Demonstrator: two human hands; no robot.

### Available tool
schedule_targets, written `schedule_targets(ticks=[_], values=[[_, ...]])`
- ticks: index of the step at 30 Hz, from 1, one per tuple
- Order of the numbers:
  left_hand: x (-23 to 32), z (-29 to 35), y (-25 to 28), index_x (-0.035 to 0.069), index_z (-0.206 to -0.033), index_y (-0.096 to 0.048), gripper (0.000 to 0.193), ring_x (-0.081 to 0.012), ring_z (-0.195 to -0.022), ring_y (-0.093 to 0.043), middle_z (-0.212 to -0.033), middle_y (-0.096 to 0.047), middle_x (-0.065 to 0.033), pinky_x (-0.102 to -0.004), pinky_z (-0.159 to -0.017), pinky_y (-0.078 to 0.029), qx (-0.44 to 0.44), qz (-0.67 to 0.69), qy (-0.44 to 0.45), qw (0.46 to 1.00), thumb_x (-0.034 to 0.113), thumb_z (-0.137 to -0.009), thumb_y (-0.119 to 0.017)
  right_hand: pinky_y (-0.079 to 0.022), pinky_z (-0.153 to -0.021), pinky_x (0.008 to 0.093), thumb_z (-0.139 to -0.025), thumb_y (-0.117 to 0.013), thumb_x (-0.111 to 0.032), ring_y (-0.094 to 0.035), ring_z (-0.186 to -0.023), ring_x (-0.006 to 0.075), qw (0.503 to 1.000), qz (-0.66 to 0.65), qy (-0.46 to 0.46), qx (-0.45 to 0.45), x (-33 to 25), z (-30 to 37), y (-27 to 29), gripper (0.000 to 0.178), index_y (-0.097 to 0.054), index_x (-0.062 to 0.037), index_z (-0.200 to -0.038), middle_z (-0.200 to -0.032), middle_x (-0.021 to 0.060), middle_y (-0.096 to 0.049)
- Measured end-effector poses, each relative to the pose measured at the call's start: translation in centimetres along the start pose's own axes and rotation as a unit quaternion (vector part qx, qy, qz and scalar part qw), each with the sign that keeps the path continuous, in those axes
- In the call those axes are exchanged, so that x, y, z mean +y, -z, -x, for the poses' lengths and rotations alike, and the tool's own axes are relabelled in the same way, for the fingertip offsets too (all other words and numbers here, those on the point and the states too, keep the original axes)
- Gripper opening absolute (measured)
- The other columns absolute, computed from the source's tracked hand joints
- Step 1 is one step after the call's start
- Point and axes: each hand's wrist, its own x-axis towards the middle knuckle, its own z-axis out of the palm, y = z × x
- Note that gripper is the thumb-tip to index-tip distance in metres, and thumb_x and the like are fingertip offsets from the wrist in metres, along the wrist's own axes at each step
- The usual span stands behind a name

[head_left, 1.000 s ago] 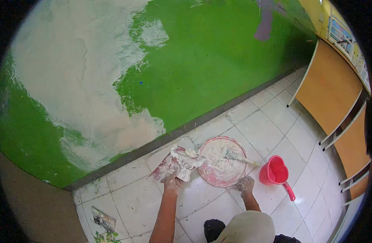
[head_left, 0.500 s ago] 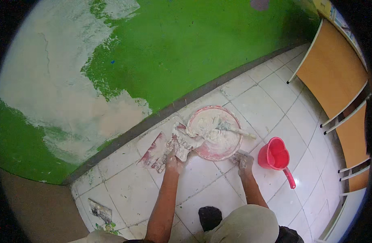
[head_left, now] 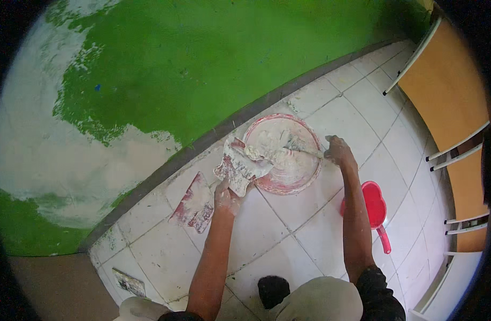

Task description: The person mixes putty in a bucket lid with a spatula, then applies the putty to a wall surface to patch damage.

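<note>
My left hand point(head_left: 227, 199) is closed on the lower edge of a red plastic spreader point(head_left: 240, 170) thickly smeared with pale putty. The spreader overlaps the left rim of a round red basin point(head_left: 291, 186) on the floor. Wet whitish putty point(head_left: 272, 134) coats the inside of the basin. A putty knife point(head_left: 304, 151) lies in it, its blade in the putty and its handle reaching over the right rim. My right hand point(head_left: 339, 152) is closed around the handle's end, with its fingertips partly hidden. Beside my left hand, a second putty-smeared red spreader point(head_left: 196, 204) rests on the tiles.
A red dipper point(head_left: 375, 206) stands behind my right forearm, partly covered. The green wall point(head_left: 213, 64) with white putty patches point(head_left: 101, 166) runs along the far left. Orange-backed chairs point(head_left: 443, 85) line the right. A flat scraper point(head_left: 129, 282) lies at the lower left on the tiles.
My right hand has moved from the floor below the basin up and right to the putty knife's handle and closed on it. My left hand still holds the spreader. The view has shifted.
</note>
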Motion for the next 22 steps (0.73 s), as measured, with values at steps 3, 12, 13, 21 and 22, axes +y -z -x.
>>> schedule_targets(ticks=[3,12,13,21,22], values=[[-0.7,-3.5,-3.4,0.002,-0.146,-0.030,0.063,-0.0410,-0.130,-0.044,-0.147,-0.040,-0.0206,-0.0613,-0.108,-0.038,-0.029,0.009,-0.002,1.000,0.026,-0.094,-0.056,-0.052,-0.082,0.0463,-0.075,-0.067,-0.018,-0.064,-0.096,0.0390,0.999,0.009,-0.028,0.044,2.9,-3.9,-1.2,0.027,-0.061,-0.0032,-0.098,-0.099,0.0213,-0.066],[5.3,-6.1,-16.7,0.004,-0.147,-0.031,0.062,-0.0409,-0.131,-0.044,-0.147,-0.040,-0.0201,-0.0605,-0.107,-0.039,0.085,-0.039,-0.039,0.995,0.022,-0.092,-0.055,-0.053,-0.074,0.0472,-0.082,-0.059,-0.011,-0.065,-0.086,0.0383,0.998,-0.046,0.038,0.028,0.5,-4.2,17.5,0.020,-0.063,-0.0040,-0.100,-0.096,0.0211,-0.066],[5.9,-5.8,-19.4,0.004,-0.147,-0.031,0.062,-0.0409,-0.131,-0.044,-0.147,-0.040,-0.0201,-0.0605,-0.107,-0.039,0.087,-0.042,-0.042,0.994,0.022,-0.092,-0.055,-0.053,-0.073,0.0475,-0.082,-0.058,-0.010,-0.065,-0.084,0.0391,0.994,-0.071,0.042,0.079,0.2,-3.2,19.9,0.020,-0.063,-0.0042,-0.100,-0.096,0.0213,-0.065],[6.9,-3.4,-21.3,0.005,-0.145,-0.036,0.067,-0.0379,-0.129,-0.048,-0.143,-0.046,-0.0155,-0.0556,-0.105,-0.043,0.113,0.001,-0.013,0.993,0.021,-0.086,-0.064,-0.052,-0.063,0.0508,-0.082,-0.060,-0.009,-0.065,-0.081,0.0405,0.993,-0.055,-0.094,-0.036,-0.7,7.3,17.7,0.045,-0.062,-0.0151,-0.127,-0.101,0.0258,-0.062],[6.6,-3.4,-21.2,0.006,-0.145,-0.036,0.080,-0.0379,-0.130,-0.047,-0.144,-0.046,-0.0131,-0.0566,-0.107,-0.041,0.149,-0.072,-0.040,0.985,0.028,-0.078,-0.073,-0.053,-0.061,0.0493,-0.083,-0.062,-0.012,-0.067,-0.077,0.0381,0.993,-0.050,-0.093,-0.050,-1.4,7.2,17.8,0.042,-0.061,-0.0106,-0.125,-0.098,0.0250,-0.063]])
